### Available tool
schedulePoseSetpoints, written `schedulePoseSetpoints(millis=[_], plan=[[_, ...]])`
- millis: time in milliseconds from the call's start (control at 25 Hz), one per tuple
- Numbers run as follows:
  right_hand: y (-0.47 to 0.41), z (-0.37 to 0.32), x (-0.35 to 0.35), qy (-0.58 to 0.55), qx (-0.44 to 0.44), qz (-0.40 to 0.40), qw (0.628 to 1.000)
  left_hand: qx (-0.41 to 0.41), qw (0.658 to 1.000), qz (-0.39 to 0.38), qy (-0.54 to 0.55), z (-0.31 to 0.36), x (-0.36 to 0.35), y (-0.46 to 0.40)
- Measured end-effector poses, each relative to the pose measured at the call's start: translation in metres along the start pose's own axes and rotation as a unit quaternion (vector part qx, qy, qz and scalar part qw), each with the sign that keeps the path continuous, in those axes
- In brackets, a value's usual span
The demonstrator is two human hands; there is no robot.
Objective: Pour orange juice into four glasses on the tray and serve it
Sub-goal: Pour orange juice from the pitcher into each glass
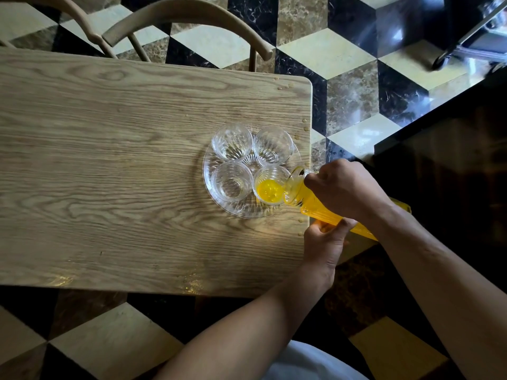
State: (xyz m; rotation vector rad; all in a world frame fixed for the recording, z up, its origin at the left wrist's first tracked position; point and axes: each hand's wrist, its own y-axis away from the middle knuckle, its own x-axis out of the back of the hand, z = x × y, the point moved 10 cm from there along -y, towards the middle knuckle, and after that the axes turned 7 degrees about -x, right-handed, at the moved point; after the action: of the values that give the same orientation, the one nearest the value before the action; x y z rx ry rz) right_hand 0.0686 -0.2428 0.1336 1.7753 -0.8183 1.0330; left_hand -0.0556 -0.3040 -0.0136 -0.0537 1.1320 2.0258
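The right hand (344, 187) curled over the jug (315, 204) from above, knuckles up. Just below it, the left hand (325, 242) gripped the jug's underside, both forearms reaching forward, nearly parallel.

Tilted juice jug (315, 204) over part-filled glass (270, 185)

Wooden table (109, 165) on cube-patterned marble floor (343, 58) — curved-back chair (192, 15) behind.

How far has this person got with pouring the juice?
Just started. The near-right glass on the clear tray holds a little juice. Both hands, right hand above and left hand below, tilt the pitcher into it. The other three glasses are empty. Serving is left.
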Motion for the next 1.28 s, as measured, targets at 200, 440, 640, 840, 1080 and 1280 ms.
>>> schedulePoseSetpoints(millis=[200,440,640,840,1080,1280], plan=[[0.002,-0.002,0.001,-0.001,0.006,0.004,1.0,0.012,1.0,-0.002,-0.003,-0.005,0.001,0.001],[0.002,-0.003,-0.002,0.009,0.003,0.004,1.0,0.012,1.0,0.001,0.007,-0.007,0.001,0.002],[0.0,-0.005,-0.001,0.016,0.002,0.004,1.0,0.016,1.0,0.002,0.009,-0.005,-0.001,0.003],[0.0,-0.007,0.002,0.011,0.002,0.002,1.0,0.015,1.0,0.002,0.008,-0.001,-0.002,0.004],[-0.002,-0.008,0.002,0.018,-0.004,-0.005,1.0,0.016,1.0,0.003,0.011,0.003,-0.002,0.005],[-0.002,-0.011,0.001,0.015,-0.004,-0.019,1.0,0.016,1.0,0.005,0.02,0.008,-0.001,0.008]])
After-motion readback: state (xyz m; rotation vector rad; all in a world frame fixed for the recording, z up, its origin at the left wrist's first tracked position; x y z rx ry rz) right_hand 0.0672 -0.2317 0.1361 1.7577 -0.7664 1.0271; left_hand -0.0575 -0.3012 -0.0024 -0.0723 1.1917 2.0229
